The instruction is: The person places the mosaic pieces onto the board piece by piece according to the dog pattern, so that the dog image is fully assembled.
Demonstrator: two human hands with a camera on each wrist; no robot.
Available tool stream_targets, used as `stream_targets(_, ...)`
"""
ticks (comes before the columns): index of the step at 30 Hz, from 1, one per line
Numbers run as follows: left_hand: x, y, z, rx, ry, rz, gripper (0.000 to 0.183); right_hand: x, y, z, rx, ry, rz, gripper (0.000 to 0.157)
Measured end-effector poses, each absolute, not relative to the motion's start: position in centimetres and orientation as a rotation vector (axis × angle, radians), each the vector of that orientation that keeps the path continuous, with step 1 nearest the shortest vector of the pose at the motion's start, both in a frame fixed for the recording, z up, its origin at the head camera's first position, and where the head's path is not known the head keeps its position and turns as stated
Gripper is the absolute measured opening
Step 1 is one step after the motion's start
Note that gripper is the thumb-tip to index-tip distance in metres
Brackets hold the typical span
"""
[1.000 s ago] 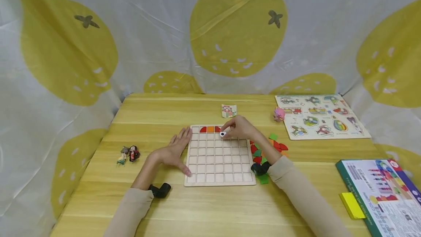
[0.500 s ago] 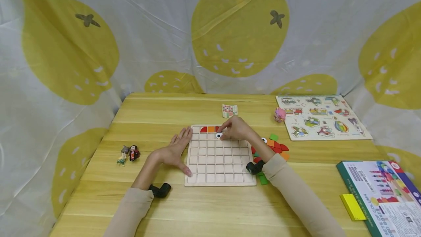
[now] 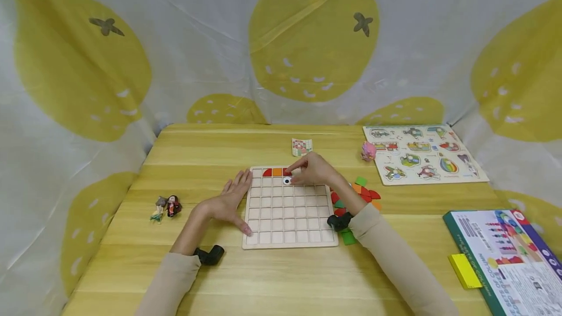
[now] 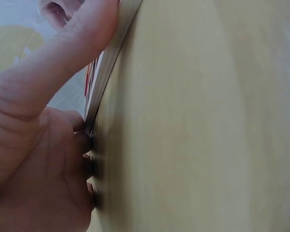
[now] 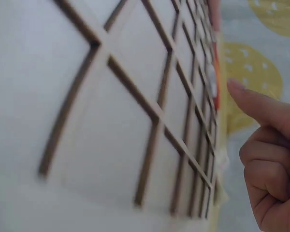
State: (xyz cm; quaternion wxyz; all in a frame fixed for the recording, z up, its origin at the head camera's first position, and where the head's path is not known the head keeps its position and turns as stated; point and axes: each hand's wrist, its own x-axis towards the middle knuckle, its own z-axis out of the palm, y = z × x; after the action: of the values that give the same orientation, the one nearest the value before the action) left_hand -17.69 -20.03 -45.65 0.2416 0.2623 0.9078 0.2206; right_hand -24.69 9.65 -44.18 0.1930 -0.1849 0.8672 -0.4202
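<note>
A pale wooden grid board (image 3: 291, 211) lies flat on the table, its squares bare except near the far edge. There, two red quarter-round pieces (image 3: 267, 173) flank an orange square (image 3: 277, 172). Just below the right-hand red piece sits a white round eye tile (image 3: 287, 181) with a black pupil. My right hand (image 3: 313, 169) has its index finger and thumb at this tile; the other fingers are curled in the right wrist view. Against the board's left edge rests my left hand (image 3: 226, 205), fingers spread, thumb near the lower left corner.
Loose red, green and orange pieces (image 3: 364, 193) lie right of the board, partly behind the right forearm. A small picture card (image 3: 302, 147), a pink figure (image 3: 368, 151) and a puzzle board (image 3: 421, 174) are farther back. Two small dolls (image 3: 173, 206) lie left; a box (image 3: 505, 257) and yellow block (image 3: 465, 271) right.
The eye tile, earlier tilted between right thumb and index finger, has shifted slightly left and now lies flat below the red piece. The left hand stays put.
</note>
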Motion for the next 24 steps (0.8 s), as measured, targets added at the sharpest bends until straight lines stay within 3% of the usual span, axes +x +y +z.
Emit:
stream_targets(8, -17.6, -20.1, -45.7, 0.716, 2.479, 0.627, 0.151, -22.4, 18.0, -42.0, -0.404, 2.599, -1.222, 0.027)
stream_targets(14, -17.6, -20.2, -45.6, 0.724, 2.469, 0.651, 0.151, -20.0, 23.9, -42.6, -0.235, 2.617, -1.187, 0.025)
stream_targets(18, -17.7, -20.2, -45.7, 0.731, 2.47, 0.648, 0.15, -19.4, 24.8, -43.6, -0.202, 2.602, -1.164, 0.024)
stream_targets(24, -17.9, -20.0, -45.7, 0.741, 2.472, 0.637, 0.15, -20.0, 22.2, -44.1, -0.267, 2.576, -1.191, 0.023)
